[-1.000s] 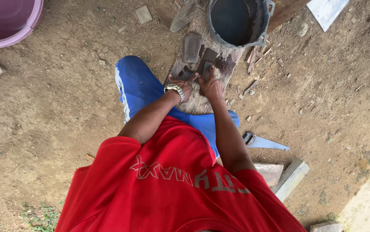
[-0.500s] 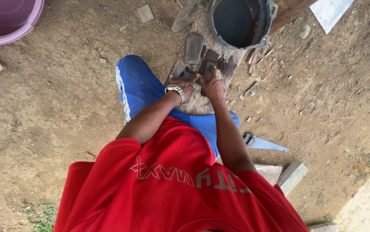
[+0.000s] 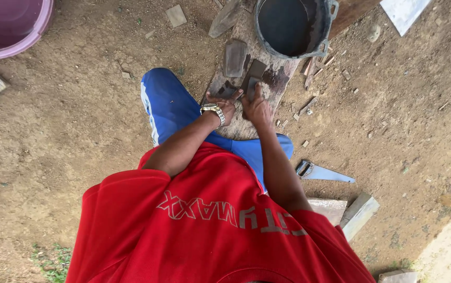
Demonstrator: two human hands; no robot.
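Our left hand (image 3: pixel 226 104) and right hand (image 3: pixel 257 107), grips clenched on a dark flat blade (image 3: pixel 253 78), press it onto the plank (image 3: pixel 238 126); beyond, a grey bucket (image 3: pixel 293 27) holds dark water.

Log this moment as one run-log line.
left hand: on dark stone | right hand: pressing blade on plank | bucket: beyond hands | saw: on ground

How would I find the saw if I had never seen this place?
Start at the dark round bucket at the top, then follow the wooden plank under it down past both hands. Just right of the person's blue trouser knee, the handsaw lies flat on the dirt. It is the only thing there with a long, pointed, pale metal blade; the blocks below it are chunky.
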